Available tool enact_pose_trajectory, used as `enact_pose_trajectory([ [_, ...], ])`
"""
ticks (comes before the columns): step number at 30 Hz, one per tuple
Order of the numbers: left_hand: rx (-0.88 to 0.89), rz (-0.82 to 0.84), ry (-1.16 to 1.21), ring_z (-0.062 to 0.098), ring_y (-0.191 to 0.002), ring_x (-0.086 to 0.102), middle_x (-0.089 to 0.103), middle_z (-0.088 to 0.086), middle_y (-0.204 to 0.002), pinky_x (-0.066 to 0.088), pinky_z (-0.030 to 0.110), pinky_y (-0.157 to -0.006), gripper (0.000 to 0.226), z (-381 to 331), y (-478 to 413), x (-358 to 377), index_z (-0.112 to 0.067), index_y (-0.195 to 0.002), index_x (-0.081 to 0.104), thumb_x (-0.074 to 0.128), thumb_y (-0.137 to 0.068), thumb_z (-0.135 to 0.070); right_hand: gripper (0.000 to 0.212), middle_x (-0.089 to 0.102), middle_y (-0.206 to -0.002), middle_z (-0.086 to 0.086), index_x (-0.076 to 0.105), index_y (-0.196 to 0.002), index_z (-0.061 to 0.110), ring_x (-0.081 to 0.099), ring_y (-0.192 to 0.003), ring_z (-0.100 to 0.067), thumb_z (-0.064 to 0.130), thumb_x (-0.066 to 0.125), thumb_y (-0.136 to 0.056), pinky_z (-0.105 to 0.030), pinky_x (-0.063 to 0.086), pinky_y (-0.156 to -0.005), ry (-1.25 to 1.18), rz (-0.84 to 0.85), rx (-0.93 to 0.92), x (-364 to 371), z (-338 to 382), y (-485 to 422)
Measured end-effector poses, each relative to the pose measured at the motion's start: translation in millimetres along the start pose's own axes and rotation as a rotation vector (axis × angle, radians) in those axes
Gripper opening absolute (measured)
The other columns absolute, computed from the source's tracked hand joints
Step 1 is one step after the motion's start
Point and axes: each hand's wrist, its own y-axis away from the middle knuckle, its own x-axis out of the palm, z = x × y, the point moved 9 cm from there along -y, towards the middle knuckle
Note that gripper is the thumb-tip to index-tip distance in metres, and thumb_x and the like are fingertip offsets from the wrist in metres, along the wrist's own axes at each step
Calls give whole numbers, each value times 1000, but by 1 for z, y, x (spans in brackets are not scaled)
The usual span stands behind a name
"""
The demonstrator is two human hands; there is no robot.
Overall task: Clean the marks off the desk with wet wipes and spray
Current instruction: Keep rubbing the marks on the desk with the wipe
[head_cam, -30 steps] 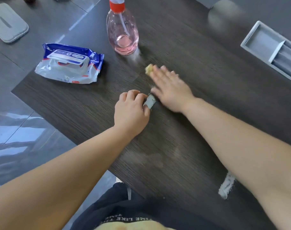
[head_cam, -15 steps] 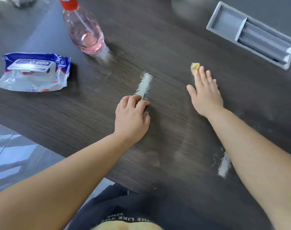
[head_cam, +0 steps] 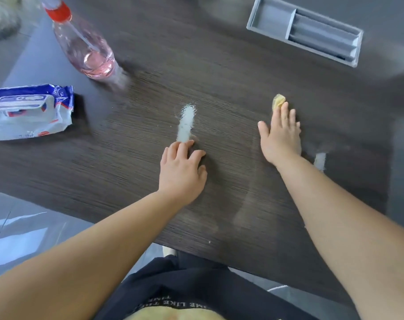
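Observation:
A long white mark [head_cam: 186,123] runs across the middle of the dark wood desk [head_cam: 219,77]. My left hand [head_cam: 182,168] rests on the desk with its fingertips at the near end of that mark. My right hand [head_cam: 280,135] lies flat further right, its straight fingers pressing a crumpled yellowish wipe [head_cam: 278,101] onto the desk. A second, shorter white mark [head_cam: 320,160] shows just right of my right wrist. The pink spray bottle [head_cam: 90,51] with a red collar stands at the back left. The blue and white wet wipes pack [head_cam: 28,112] lies at the left edge.
A grey divided tray [head_cam: 304,31] is set into the desk at the back right. The desk's near edge runs diagonally in front of my body, with shiny floor tiles [head_cam: 23,239] below on the left. A faint wet smear arcs between my arms.
My right hand slid to the right with the wipe, away from my left hand, uncovering the long white mark. My left hand stayed at the mark's near end.

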Motion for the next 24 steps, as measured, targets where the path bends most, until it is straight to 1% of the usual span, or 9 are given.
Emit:
enact_pose_trajectory([
  [5, 59, 50, -48, 35, -136, 23, 35, 10, -145, 12, 50, -114, 42, -10, 14, 13, -20, -126, 53, 42, -88, -33, 67, -11, -158, 1, -4, -150, 17, -9, -146, -19, 48, 23, -99, -37, -3, -118, 135, 87, -583, 39, 68, 79],
  [7, 86, 61, -55, 33, -135, 23, 34, 9, -146, 14, 48, -114, 43, -13, 20, 14, -21, -127, 52, 40, -88, -35, 65, -10, -158, 1, -4, -150, 17, -8, -146, -18, 46, 24, -99, -38, -1, -119, 113, 44, -457, 26, 27, 60],
  [10, 104, 132, -72, 28, -137, 17, 25, 7, -149, 11, 40, -113, 43, -20, 29, 21, -24, -133, 44, 43, -92, -36, 62, -11, -159, -1, -5, -150, 14, -7, -146, -20, 42, 20, -101, -41, 0, -119, -16, 38, 14, 11, -61, 32],
  [12, 116, 157, -61, 27, -137, 16, 23, 6, -150, 11, 37, -113, 45, -26, 34, 24, -24, -136, 41, 42, -92, -36, 63, -10, -159, -5, -4, -150, 11, -6, -146, -23, 43, 19, -101, -43, 2, -119, -21, -12, 190, 13, -73, 43],
  [14, 126, 176, -53, 27, -138, 14, 22, 5, -150, 11, 38, -113, 46, -30, 40, 26, -24, -137, 40, 42, -93, -37, 66, -10, -158, -7, -4, -150, 10, -6, -146, -26, 45, 21, -100, -43, 0, -119, 14, -51, 89, 26, -34, 69],
  [17, 135, 187, -66, 28, -139, 13, 22, 7, -151, 12, 40, -113, 47, -28, 47, 28, -23, -138, 38, 41, -94, -38, 67, -11, -158, -2, -5, -151, 15, -10, -146, -21, 48, 22, -99, -36, -6, -116, 58, 21, -350, 59, 49, 127],
  [19, 152, 192, -73, 29, -139, 13, 23, 7, -151, 12, 40, -113, 47, -26, 52, 29, -22, -138, 38, 41, -94, -38, 67, -9, -159, 1, -4, -151, 17, -9, -146, -18, 49, 23, -98, -35, -5, -117, 120, 57, -461, 65, 49, 144],
  [21, 160, 216, -79, 29, -139, 13, 22, 6, -150, 13, 40, -113, 46, -26, 58, 30, -24, -138, 37, 41, -93, -36, 66, -8, -159, 1, -3, -151, 16, -7, -146, -17, 47, 23, -99, -37, -1, -119, 93, 17, -337, 55, 7, 129],
  [24, 169, 240, -90, 28, -138, 13, 22, 4, -150, 14, 40, -113, 46, -30, 64, 29, -25, -138, 37, 40, -94, -36, 65, -11, -159, 0, -7, -150, 15, -9, -146, -18, 46, 18, -100, -39, 1, -119, -38, 32, 64, 36, -76, 107],
])
